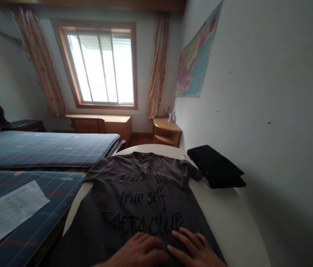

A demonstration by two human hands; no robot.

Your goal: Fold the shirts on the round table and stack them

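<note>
A dark grey T-shirt (142, 207) with black lettering lies spread front side up, its collar at the far end and both sleeves out to the sides. My right hand (196, 247) rests on the lower part of the shirt, palm down with its fingers spread. Close beside it, my left hand (142, 249) also lies on the cloth, slightly blurred, its fingers loosely bent and pointing to the right. Neither hand grips the fabric. The shirt's lower hem is out of view below the frame.
Under the shirt is a pale round-edged table (239, 222). A folded black garment (214, 167) sits at its right edge, near the wall. To the left are blue plaid mattresses (45, 148), with a sheet of paper (13, 213) on the nearer one. A wooden desk (100, 118) stands below the window.
</note>
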